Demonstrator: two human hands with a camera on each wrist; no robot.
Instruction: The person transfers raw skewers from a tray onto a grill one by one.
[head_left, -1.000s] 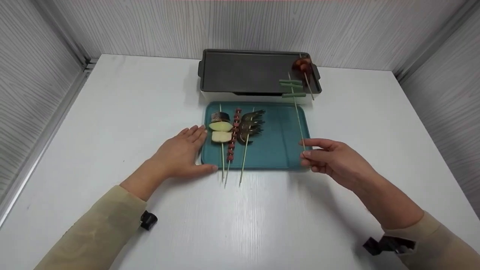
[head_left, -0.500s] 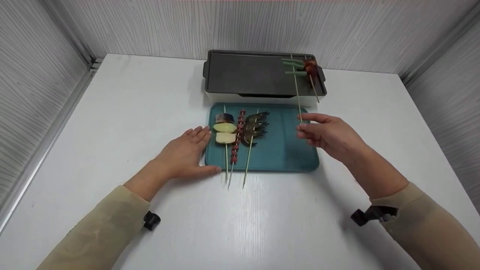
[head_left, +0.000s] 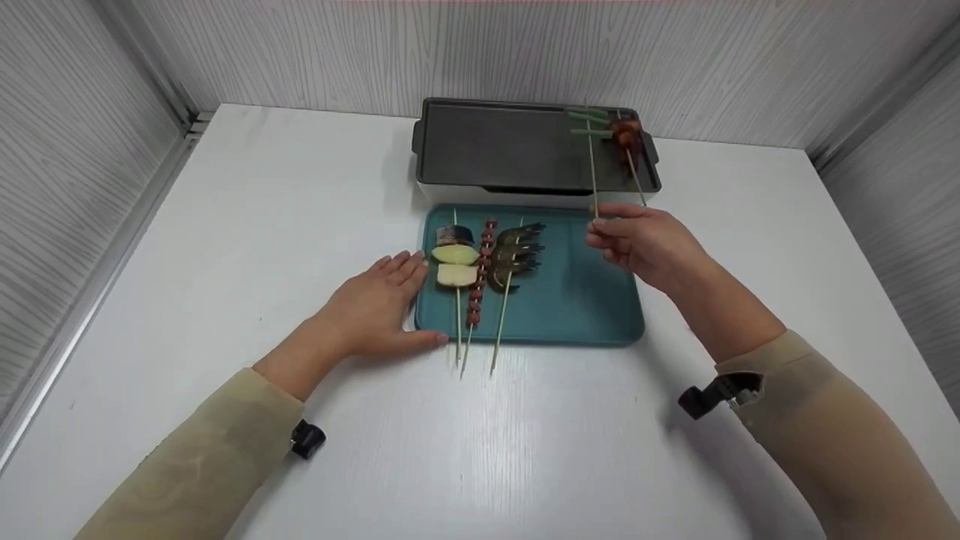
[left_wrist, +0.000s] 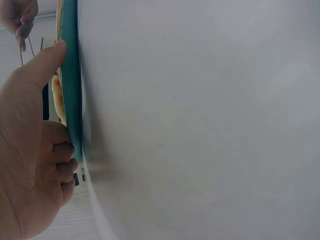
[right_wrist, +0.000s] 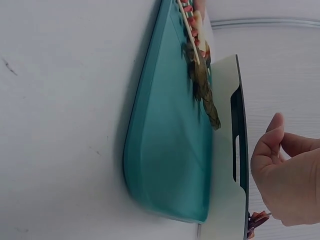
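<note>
My right hand (head_left: 649, 244) pinches the lower end of a skewer of green vegetable sticks (head_left: 592, 169) between thumb and fingers. Its green pieces lie over the right part of a dark griddle (head_left: 502, 146), beside a skewer of reddish-brown pieces (head_left: 626, 139). In the right wrist view that hand (right_wrist: 290, 175) shows beyond the tray, with the skewer mostly hidden. My left hand (head_left: 375, 307) rests with fairly straight fingers at the left edge of a teal tray (head_left: 585, 307), thumb along its front corner. The left wrist view shows this thumb and these fingers (left_wrist: 62, 172) against the tray's side.
On the tray's left half lie a skewer of pale and dark slices (head_left: 456, 255), a skewer of small red pieces (head_left: 480, 281) and a shrimp skewer (head_left: 514, 259). Their sticks overhang the front edge. Panelled walls (head_left: 517, 52) enclose the white table (head_left: 480, 450).
My right hand has moved forward and slightly left, carrying the green vegetable skewer farther over the griddle towards the reddish-brown one. The left hand has stayed at the tray.
</note>
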